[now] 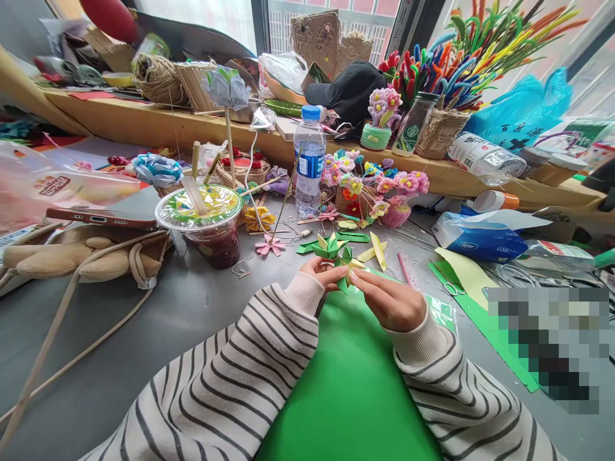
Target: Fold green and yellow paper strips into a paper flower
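Note:
My left hand (pixel 321 271) is closed around a green and yellow folded-paper piece (pixel 330 247) with pointed petals that spread out star-like. From the other side, the fingers of my right hand (pixel 394 299) are pressed together at a small pale yellow part on its right edge. How that part joins the green folds is hidden by my fingers. Both hands are above a large green sheet (pixel 355 378) on the grey table. Just beyond them lie yellow folded strips (pixel 378 251) and flat green folded pieces (pixel 353 237).
Left stands a lidded cup of dark drink (pixel 211 237), near a phone (pixel 103 216). A water bottle (pixel 310 166) is behind my hands, beside crocheted-looking flowers (pixel 346 173). To the right are scissors (pixel 453 288), a green strip (pixel 500 346) and a blue tissue pack (pixel 480 240).

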Motion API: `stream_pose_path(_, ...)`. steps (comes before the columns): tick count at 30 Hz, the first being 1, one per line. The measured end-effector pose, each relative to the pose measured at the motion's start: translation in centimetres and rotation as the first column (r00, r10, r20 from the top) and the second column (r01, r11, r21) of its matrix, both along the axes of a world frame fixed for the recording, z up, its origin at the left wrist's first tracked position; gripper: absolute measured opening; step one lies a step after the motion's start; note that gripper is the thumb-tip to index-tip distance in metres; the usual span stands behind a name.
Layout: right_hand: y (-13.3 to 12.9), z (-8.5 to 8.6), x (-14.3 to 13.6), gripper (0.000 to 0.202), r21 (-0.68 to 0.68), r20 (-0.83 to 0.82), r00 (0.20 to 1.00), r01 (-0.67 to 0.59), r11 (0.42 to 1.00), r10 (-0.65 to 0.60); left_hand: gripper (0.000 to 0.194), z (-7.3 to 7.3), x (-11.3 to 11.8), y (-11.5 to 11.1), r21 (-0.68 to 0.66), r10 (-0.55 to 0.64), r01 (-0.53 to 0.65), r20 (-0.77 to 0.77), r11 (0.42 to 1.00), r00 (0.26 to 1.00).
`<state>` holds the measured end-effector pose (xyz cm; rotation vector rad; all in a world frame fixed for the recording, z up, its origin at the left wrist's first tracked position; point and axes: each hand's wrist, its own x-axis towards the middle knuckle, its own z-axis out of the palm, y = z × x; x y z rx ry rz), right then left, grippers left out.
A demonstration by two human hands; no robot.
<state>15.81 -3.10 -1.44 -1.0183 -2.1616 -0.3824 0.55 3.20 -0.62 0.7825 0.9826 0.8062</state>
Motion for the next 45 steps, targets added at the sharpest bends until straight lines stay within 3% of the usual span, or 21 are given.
stream_pose_path(3, -0.3, 0.3, -0.8, 0.036, -0.101, -0.228, 0.970, 0.060, 0.993, -0.082, 0.042, -0.4, 0.0, 0.0, 0.060, 0.014, -0.019, 0.077, 0.998, 0.997)
stream_pose_path(6, -0.5, 0.6, -1.5, 0.021, -0.314, -0.420, 0.871, 0.123, 0.941, -0.254, 0.044, -0.6, 0.2, 0.0, 0.078, 0.023, -0.033, 0.115, 0.996, 0.993)
stream_pose_path(8, -0.3, 0.7, -1.7, 0.025, -0.534, -0.482, 0.784, 0.090, 0.841, -0.390, 0.046, -0.8, 0.2, 0.0, 0.084, 0.012, -0.023, 0.132, 0.996, 0.991)
stream_pose_path(11, 0.3, 0.5, -1.5, 0.042, -0.817, -0.509, 0.654, -0.164, 0.553, -0.559, 0.047, -1.2, 0.3, 0.1, 0.130, -0.025, 0.008, 0.132, 0.992, 0.991)
stream_pose_path(13, 0.6, 0.3, -1.3, 0.048, -0.846, -0.531, 0.575, -0.326, 0.421, -0.622, 0.046, -1.4, 0.4, 0.1, 0.167, -0.055, 0.038, 0.103, 0.985, 0.993)
stream_pose_path(17, 1.0, 0.2, -1.0, 0.048, -0.799, -0.578, 0.425, -0.467, 0.379, -0.697, 0.046, -1.9, 0.6, 0.1, 0.201, -0.105, 0.096, 0.035, 0.975, 0.994)
stream_pose_path(22, 1.2, 0.4, -0.8, 0.044, -0.741, -0.581, 0.434, -0.632, 0.227, -0.689, 0.049, -2.7, 0.9, 0.3, 0.205, -0.139, 0.113, 0.113, 0.972, 0.984)
stream_pose_path(29, 0.6, 1.2, -1.3, 0.038, -0.676, -0.622, 0.376, -0.701, 0.227, -0.687, 0.049, -2.4, 0.8, 0.2, 0.200, -0.212, 0.190, 0.095, 0.961, 0.973)
stream_pose_path(37, 1.1, 0.7, -0.9, 0.039, -0.717, -0.606, 0.476, -0.673, 0.180, -0.637, 0.043, -0.6, 0.6, -0.6, 0.185, -0.150, 0.136, 0.060, 0.973, 0.987)
stream_pose_path(45, 1.1, 0.3, -0.7, 0.036, -0.722, -0.595, 0.443, -0.662, 0.204, -0.670, 0.038, -0.1, 0.5, -0.9, 0.187, -0.145, 0.146, -0.014, 0.972, 0.989)
